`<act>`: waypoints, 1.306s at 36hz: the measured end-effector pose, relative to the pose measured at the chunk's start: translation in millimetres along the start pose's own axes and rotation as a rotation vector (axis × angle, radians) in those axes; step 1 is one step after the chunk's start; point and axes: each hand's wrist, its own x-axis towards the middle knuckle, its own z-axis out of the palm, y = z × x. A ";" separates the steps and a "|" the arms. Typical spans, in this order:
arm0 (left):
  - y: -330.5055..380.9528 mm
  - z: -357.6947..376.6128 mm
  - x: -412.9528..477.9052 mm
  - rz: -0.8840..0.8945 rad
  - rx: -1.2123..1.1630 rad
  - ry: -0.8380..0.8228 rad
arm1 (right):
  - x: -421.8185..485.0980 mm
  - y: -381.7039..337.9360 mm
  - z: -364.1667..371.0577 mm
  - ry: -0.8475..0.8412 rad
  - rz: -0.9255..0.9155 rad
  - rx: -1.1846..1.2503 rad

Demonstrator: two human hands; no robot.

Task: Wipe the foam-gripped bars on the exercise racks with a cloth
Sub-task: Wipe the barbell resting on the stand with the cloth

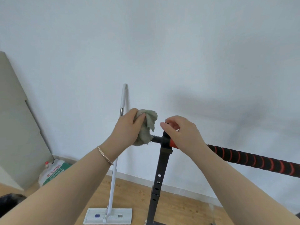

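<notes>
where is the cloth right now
Head view, left of centre: the green cloth is gripped in the left hand, over the bar end beside the black upright.

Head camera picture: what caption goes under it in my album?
Left hand grips a crumpled grey-green cloth around the black bar end; right hand holds the black metal upright.

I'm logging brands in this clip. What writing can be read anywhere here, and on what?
"农夫山泉": red characters on the label of the large water bottle by the wall, slightly blurred.
Smaller line beneath it: too blurred to read.
No legible text on the mop head: one blue mark, one grey mark.
No text: foam-gripped bar, rack post, cloth.
</notes>
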 end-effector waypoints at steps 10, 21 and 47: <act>36.6 49.9 -14.4 -0.079 -0.102 -0.197 | -13.6 9.3 -26.8 -0.046 0.345 0.660; 39.2 77.6 -22.8 -0.066 -0.016 -0.262 | -3.7 59.2 -65.7 0.044 0.594 0.701; 11.9 69.3 -13.2 0.048 0.267 -0.238 | 4.7 75.6 -28.9 -0.334 -0.100 -0.695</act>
